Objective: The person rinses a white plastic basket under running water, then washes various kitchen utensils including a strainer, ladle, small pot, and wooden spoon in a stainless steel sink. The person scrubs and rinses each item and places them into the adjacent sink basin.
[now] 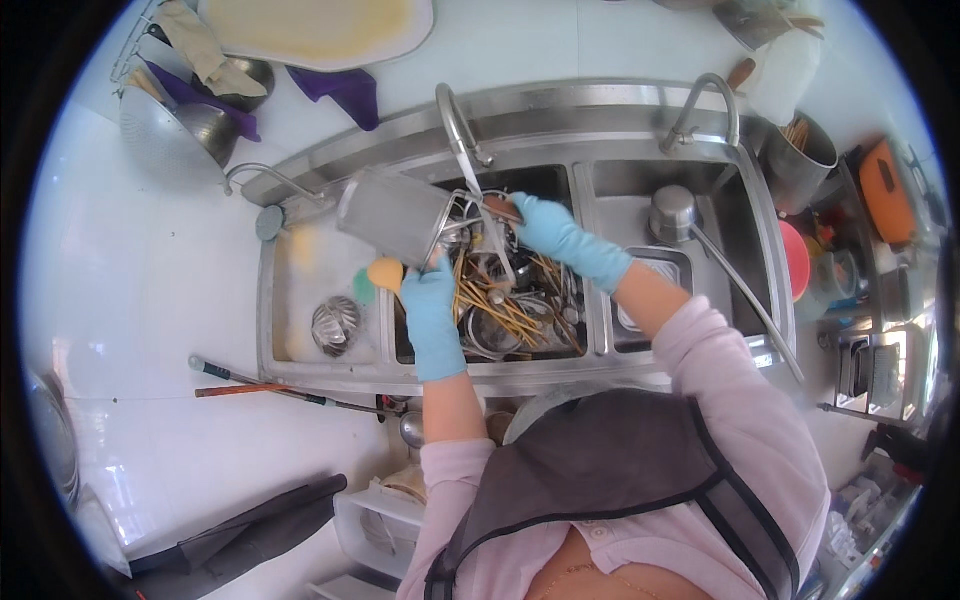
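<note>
My right hand (pixel 551 231), in a blue rubber glove, grips the brown wooden handle (pixel 501 208) of a deep cylindrical mesh strainer (pixel 394 214). The strainer lies on its side in the air, its mesh body pointing left over the basin divider. At its rim, the gloved fingers of my left hand (pixel 433 319) hold on from below. Water (pixel 499 244) runs from the middle faucet (pixel 455 124) beside the wire frame. Beneath, the middle basin holds wooden chopsticks (pixel 506 311), a round metal vessel (pixel 491 334) and other metal utensils.
Suds fill the left basin, around a fluted metal piece (pixel 336 326). A yellow sponge-like piece (pixel 386 275) sits by the divider. In the right basin are a long-handled metal dipper (pixel 675 214) and a rectangular tray (pixel 652 285). A metal pot (pixel 799 161) stands behind at right.
</note>
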Action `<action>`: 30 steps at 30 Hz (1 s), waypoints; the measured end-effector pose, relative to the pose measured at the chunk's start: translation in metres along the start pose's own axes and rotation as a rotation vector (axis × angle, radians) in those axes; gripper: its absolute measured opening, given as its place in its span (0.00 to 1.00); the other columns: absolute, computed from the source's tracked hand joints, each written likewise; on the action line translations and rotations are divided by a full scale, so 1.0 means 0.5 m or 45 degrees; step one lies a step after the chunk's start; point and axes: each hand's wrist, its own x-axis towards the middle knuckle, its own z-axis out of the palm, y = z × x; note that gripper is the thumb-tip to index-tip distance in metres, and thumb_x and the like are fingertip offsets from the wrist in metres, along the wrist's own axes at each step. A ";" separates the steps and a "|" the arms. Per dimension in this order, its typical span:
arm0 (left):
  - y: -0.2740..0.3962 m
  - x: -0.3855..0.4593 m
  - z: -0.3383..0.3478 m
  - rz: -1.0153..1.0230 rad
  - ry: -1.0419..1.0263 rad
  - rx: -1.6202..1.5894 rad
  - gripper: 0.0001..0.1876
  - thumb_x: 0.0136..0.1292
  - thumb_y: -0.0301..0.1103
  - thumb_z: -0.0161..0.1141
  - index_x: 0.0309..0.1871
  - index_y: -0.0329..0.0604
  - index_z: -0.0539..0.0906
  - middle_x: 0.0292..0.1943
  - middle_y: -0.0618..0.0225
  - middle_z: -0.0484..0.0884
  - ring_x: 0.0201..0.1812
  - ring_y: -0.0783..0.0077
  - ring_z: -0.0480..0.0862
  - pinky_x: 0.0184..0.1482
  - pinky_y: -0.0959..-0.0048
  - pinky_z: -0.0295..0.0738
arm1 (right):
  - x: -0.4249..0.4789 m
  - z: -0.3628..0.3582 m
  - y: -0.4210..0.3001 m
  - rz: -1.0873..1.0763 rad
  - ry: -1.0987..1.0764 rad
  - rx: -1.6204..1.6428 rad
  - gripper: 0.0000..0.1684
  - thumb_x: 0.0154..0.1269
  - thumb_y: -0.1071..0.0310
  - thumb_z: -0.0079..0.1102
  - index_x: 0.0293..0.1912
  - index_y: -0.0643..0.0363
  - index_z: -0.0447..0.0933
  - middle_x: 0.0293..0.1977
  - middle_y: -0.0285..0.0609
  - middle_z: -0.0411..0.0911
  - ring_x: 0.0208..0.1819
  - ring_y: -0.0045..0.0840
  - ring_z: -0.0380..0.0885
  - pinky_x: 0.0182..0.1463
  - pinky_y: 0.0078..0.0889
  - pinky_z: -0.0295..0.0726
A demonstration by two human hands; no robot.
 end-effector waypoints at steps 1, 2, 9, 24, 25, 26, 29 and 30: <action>-0.026 0.002 -0.007 -0.275 0.022 -0.231 0.16 0.62 0.31 0.42 0.51 0.33 0.66 0.52 0.52 0.70 0.49 0.56 0.72 0.52 0.58 0.69 | -0.008 -0.033 0.003 -0.023 0.032 -0.041 0.15 0.53 0.64 0.52 0.41 0.58 0.70 0.32 0.52 0.76 0.36 0.42 0.76 0.38 0.41 0.73; -0.051 0.004 -0.016 -0.545 0.097 -0.467 0.18 0.65 0.35 0.37 0.51 0.31 0.66 0.52 0.49 0.69 0.49 0.51 0.72 0.54 0.55 0.67 | -0.019 -0.064 0.011 -0.015 0.027 -0.116 0.15 0.53 0.64 0.52 0.41 0.57 0.71 0.33 0.51 0.76 0.36 0.42 0.75 0.39 0.41 0.73; -0.186 0.007 -0.084 -0.584 -0.162 0.493 0.18 0.63 0.32 0.44 0.55 0.36 0.66 0.47 0.53 0.73 0.43 0.60 0.77 0.45 0.67 0.74 | -0.268 -0.272 0.164 0.398 0.198 -0.287 0.18 0.51 0.66 0.56 0.44 0.57 0.72 0.33 0.51 0.76 0.37 0.43 0.75 0.38 0.36 0.72; -0.292 0.395 -0.128 -0.585 -0.838 0.673 0.19 0.58 0.28 0.51 0.54 0.37 0.67 0.41 0.60 0.77 0.35 0.71 0.76 0.34 0.78 0.70 | -0.547 -0.183 0.359 1.003 0.006 -0.601 0.13 0.44 0.67 0.60 0.32 0.61 0.73 0.27 0.52 0.75 0.32 0.45 0.74 0.36 0.42 0.73; -0.299 0.372 -0.091 -0.555 -0.756 0.846 0.19 0.59 0.28 0.51 0.54 0.37 0.67 0.40 0.63 0.77 0.35 0.72 0.76 0.33 0.77 0.70 | -0.552 -0.182 0.368 1.046 -0.025 -0.598 0.14 0.44 0.66 0.60 0.33 0.61 0.73 0.28 0.52 0.75 0.33 0.45 0.74 0.37 0.42 0.73; -0.320 0.377 -0.071 -0.590 -0.727 0.893 0.18 0.59 0.30 0.51 0.53 0.37 0.68 0.39 0.65 0.77 0.35 0.73 0.75 0.33 0.78 0.70 | -0.555 -0.181 0.377 1.087 -0.056 -0.592 0.15 0.44 0.65 0.60 0.34 0.62 0.73 0.29 0.52 0.75 0.33 0.45 0.74 0.37 0.42 0.73; -0.328 0.341 -0.015 -0.671 -0.515 1.075 0.17 0.59 0.36 0.53 0.50 0.38 0.70 0.36 0.68 0.76 0.34 0.75 0.74 0.33 0.79 0.69 | -0.526 -0.187 0.372 1.138 -0.178 -0.613 0.18 0.46 0.61 0.60 0.37 0.62 0.73 0.32 0.51 0.76 0.36 0.43 0.75 0.40 0.41 0.73; -0.319 0.328 0.002 -0.688 -0.426 1.136 0.17 0.59 0.38 0.54 0.49 0.38 0.71 0.35 0.69 0.76 0.34 0.76 0.74 0.33 0.79 0.68 | -0.511 -0.193 0.366 1.131 -0.210 -0.622 0.19 0.46 0.59 0.60 0.37 0.62 0.73 0.32 0.52 0.76 0.36 0.43 0.75 0.40 0.40 0.74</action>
